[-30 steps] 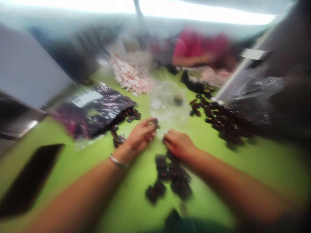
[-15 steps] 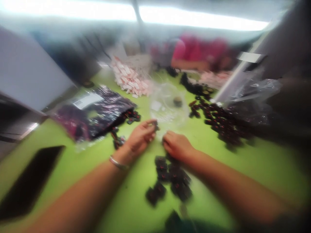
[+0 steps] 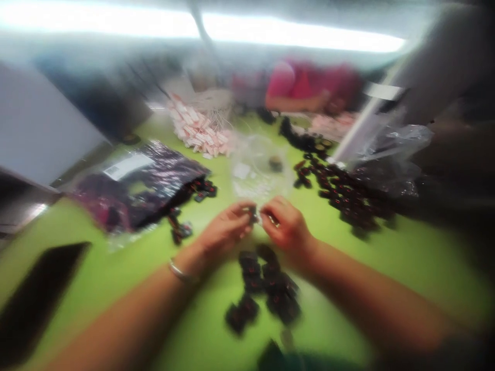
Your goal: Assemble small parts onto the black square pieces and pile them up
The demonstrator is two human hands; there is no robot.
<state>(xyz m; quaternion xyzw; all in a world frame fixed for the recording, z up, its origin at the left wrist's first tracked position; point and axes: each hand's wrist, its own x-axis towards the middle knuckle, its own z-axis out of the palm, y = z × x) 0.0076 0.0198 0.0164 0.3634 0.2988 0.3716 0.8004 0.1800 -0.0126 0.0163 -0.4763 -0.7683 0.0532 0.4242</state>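
Pinched between the thumb and fingers of my left hand [image 3: 229, 225] is a small black part [image 3: 252, 212]; its exact kind is too blurred to tell. My right hand [image 3: 286, 224] is closed in a pinch right beside it, fingertips at the part's right side, where a tiny pale bit shows. Whatever those right fingers hold is too small to name. Just beyond both hands lies a clear shallow dish [image 3: 284, 183] with small white pieces in it. Nearer to me, several black parts with red marks [image 3: 270, 283] lie loose on the green table [image 3: 185, 314].
A plastic bag of dark parts [image 3: 150, 175] lies at left, and a flat black slab [image 3: 42, 293] sits nearer. White-pink pieces with wires [image 3: 199, 129] are heaped behind. More black parts [image 3: 348, 198] spread at right beside a clear bag [image 3: 398, 149]. A person in pink [image 3: 305, 87] sits across.
My right hand has risen from near the loose black parts and come up against the part in my left hand. The whole view has shifted slightly.
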